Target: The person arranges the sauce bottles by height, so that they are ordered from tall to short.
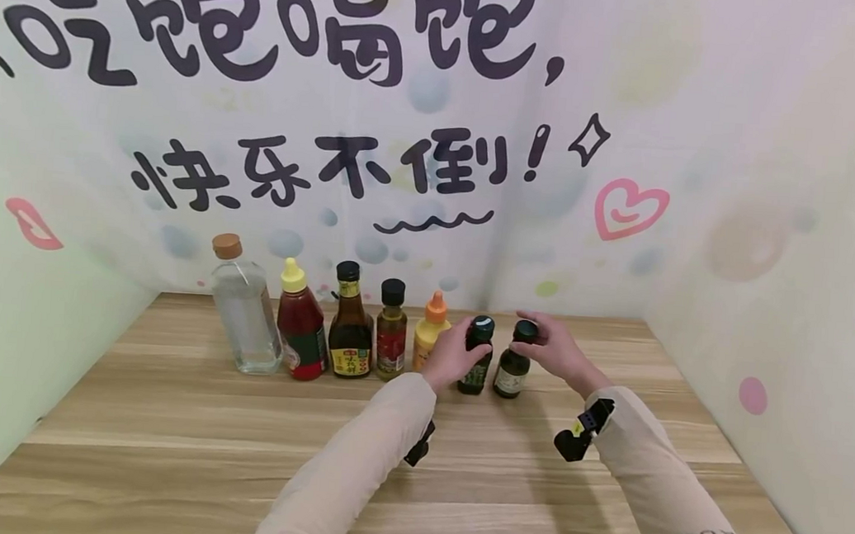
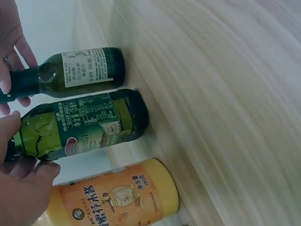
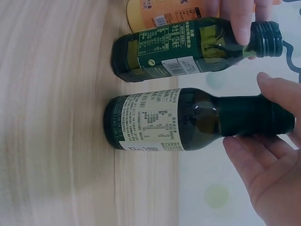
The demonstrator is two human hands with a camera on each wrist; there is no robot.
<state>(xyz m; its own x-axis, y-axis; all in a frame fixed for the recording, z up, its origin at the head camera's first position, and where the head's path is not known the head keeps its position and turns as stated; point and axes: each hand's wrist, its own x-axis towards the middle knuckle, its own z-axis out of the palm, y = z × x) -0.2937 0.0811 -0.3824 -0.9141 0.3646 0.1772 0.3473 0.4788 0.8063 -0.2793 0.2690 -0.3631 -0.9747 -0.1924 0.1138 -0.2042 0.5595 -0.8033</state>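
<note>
Toward the right end of a row of bottles, my left hand (image 1: 451,358) grips the neck of a square green olive oil bottle (image 2: 84,126), thumb on one side and fingers on the other. Just right of it stands a round dark green bottle (image 3: 153,120) with a cream label. My right hand (image 1: 560,352) holds that one by its dark neck between thumb and fingers. Both bottles stand upright on the wooden table, close together with a narrow gap. A yellow squeeze bottle (image 2: 117,195) with an orange label is beside my left hand, partly hidden by it in the head view.
Further left along the row stand a clear bottle (image 1: 247,320) with a brown cap, a red sauce bottle (image 1: 302,333), a soy sauce bottle (image 1: 351,336) and a black-capped bottle (image 1: 391,335). Behind them hangs a printed white cloth (image 1: 547,259). The wooden table (image 1: 199,450) extends in front.
</note>
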